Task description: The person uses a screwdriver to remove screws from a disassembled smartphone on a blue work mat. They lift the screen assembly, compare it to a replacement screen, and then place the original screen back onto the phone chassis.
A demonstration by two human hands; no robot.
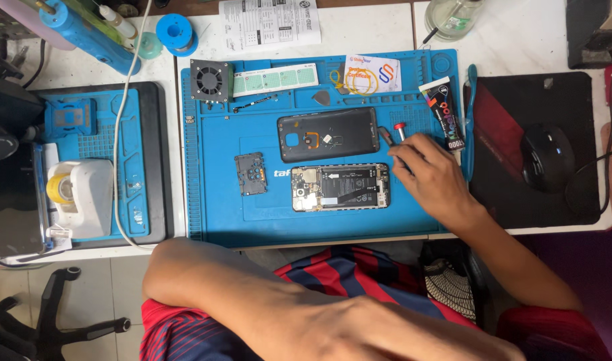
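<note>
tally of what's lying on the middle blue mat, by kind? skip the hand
Phone parts: 3 (opened phone, back cover, small inner plate)
Tools: 2 (tweezers, red-capped tool)
Glue tube: 1
Fan: 1
Cards and strips: 2 (card, green strip)
Pick: 1
Total: 10

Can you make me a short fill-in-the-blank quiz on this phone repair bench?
1. The opened smartphone with exposed battery lies on a rubber work mat coloured ____.
2. The dark plastic back cover lies ____ the opened smartphone in the picture.
3. The right hand reaches a tool with a ____ tip.

Missing words: blue; above; red
</note>
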